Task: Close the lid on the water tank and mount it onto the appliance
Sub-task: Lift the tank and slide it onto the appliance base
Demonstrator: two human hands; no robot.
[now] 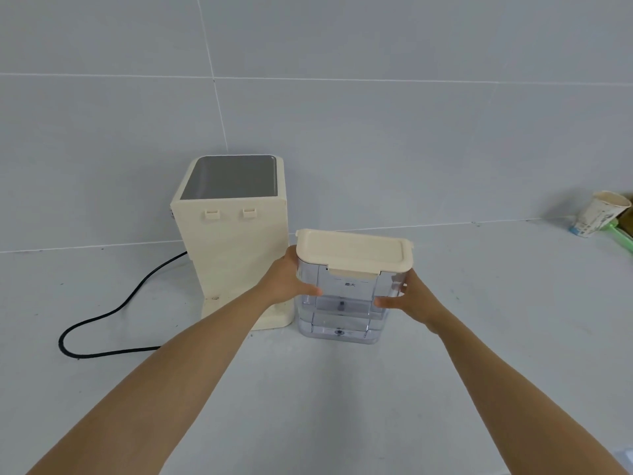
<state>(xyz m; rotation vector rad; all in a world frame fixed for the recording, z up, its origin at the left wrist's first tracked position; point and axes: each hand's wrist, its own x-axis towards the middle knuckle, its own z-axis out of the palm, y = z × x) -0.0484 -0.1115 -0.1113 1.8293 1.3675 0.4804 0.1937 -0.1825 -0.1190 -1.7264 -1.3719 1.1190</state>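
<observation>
A clear plastic water tank (342,313) stands on the pale counter, right of centre. Its cream lid (354,250) lies flat on top, with the front latch down. My left hand (291,279) grips the tank's left side and my right hand (411,299) grips its right side, thumbs on the front face. The cream appliance (233,255) stands just left of the tank, its back towards me, with two small hooks near the top and a low base step at the bottom. My left forearm crosses in front of that base.
A black power cord (113,317) loops from the appliance across the counter to the left. At the far right a tilted paper cup (599,214) rests by a green object (620,234). A grey tiled wall (376,114) stands behind.
</observation>
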